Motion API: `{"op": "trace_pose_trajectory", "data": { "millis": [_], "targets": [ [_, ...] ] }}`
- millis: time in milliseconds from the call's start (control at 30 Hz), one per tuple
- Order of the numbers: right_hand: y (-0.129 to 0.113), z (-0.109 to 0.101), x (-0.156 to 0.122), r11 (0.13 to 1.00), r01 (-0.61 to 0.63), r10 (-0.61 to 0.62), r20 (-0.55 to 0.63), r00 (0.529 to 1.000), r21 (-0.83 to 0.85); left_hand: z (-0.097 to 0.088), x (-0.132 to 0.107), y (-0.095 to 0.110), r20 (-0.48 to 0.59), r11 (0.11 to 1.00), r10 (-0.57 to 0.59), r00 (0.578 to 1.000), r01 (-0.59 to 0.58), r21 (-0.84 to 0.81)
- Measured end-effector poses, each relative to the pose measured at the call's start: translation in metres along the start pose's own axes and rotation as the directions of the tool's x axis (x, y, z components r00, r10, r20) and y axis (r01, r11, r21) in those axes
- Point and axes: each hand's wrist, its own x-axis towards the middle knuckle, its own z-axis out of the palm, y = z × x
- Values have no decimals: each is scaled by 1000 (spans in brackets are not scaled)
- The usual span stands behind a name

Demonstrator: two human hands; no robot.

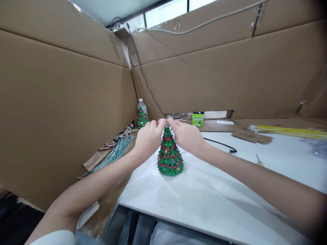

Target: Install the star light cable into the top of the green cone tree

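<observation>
A small green Christmas tree (169,157) with red garlands and tiny ornaments stands upright on the white table (209,194). My left hand (147,137) and my right hand (186,135) meet over its top, fingertips pinched together at the tip. Whatever small piece sits between the fingertips is too small to make out. A second, similar little tree (142,118) stands farther back at the left, in front of a clear plastic bottle (143,105).
Tall cardboard walls (61,102) enclose the table on the left and back. A bundle of green-and-white wires (116,152) lies at the left. A black cable (222,144), a small green box (197,119), a small tool (259,160) and yellow strips (288,131) lie farther back and right.
</observation>
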Motion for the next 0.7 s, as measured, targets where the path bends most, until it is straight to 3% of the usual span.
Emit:
{"op": "trace_pose_trajectory", "data": {
  "millis": [300, 700],
  "targets": [
    [-1, -1, -1, 999, -36, 36, 19, 999, -23, 1, 0, 9, -76, 989, -49, 996, 59, 134],
    [-3, 0, -4, 996, -42, 42, 2, 999, -79, 0, -1, 14, -4, 992, -101, 995, 101, 74]
  ]
}}
